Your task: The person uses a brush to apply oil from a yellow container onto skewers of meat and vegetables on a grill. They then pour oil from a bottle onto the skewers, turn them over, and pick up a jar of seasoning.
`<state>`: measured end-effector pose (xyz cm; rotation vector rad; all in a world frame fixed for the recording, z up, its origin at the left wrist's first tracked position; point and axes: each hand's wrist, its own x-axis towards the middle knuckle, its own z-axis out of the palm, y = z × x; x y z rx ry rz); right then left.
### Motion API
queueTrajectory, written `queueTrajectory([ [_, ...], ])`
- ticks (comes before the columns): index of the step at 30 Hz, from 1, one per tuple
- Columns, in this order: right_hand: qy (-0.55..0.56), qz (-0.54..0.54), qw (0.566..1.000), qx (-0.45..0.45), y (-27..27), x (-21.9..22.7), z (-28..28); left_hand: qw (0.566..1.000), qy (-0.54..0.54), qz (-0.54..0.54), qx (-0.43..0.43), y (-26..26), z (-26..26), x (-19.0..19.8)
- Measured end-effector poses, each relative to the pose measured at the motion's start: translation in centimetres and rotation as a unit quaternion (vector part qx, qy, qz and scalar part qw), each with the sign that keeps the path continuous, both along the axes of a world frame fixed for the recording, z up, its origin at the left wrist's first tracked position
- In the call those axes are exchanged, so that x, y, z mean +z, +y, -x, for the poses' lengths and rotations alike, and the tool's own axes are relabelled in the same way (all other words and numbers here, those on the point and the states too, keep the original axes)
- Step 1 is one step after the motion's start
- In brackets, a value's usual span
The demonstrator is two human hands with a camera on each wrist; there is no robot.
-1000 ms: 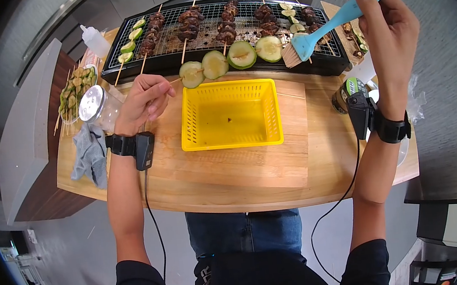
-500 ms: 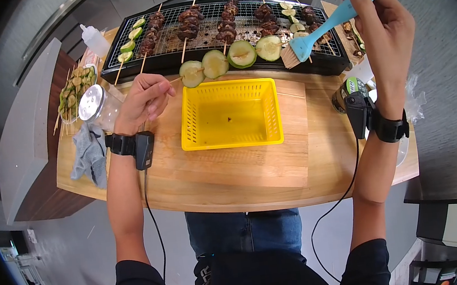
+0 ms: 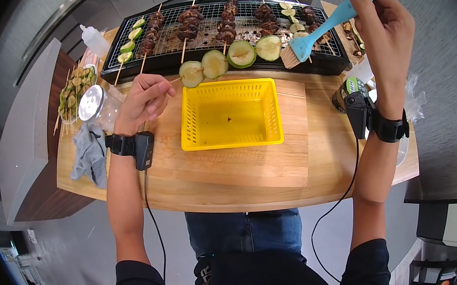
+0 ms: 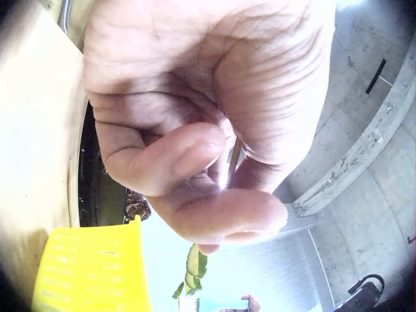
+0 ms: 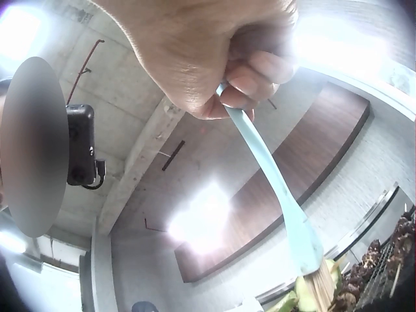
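Note:
Between the thumb and fingers of my left hand (image 3: pixel 146 99) is the end of a wooden skewer threaded with several green-edged slices (image 3: pixel 215 64) that look like cucumber or zucchini. The slices hang above the back rim of a yellow basket (image 3: pixel 233 143). My right hand (image 3: pixel 388 36) grips a light blue basting brush (image 3: pixel 333 22) by its handle, bristles pointing down and left. Those bristles are close to the slice farthest from my left hand. In the right wrist view, the brush (image 5: pixel 279 188) overlaps the green slices. Curled fingers of my left hand (image 4: pixel 208 162) partly hide the skewer in the left wrist view.
Behind the basket stands a black grill (image 3: pixel 310 67) bearing several meat and vegetable skewers. A lidded jar (image 3: pixel 92 104), a grey cloth (image 3: pixel 89 154), a squeeze bottle (image 3: pixel 95 40) and a plate of green skewers (image 3: pixel 75 89) sit at left. A dark can (image 3: pixel 341 100) stands at right.
My right hand and the brush have shifted slightly left from a second ago, then stayed nearly still. The left hand and its skewer have hardly moved.

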<state>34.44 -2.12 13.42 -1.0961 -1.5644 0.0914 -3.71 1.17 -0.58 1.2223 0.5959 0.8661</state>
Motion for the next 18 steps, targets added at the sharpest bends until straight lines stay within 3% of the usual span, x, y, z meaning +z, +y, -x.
queueTrajectory([
  [18, 0.006, -0.004, 1.0, 0.018, 0.17, -0.03, -0.22, 1.0, -0.014, -0.001, -0.008, 0.08, 0.0, -0.08],
])
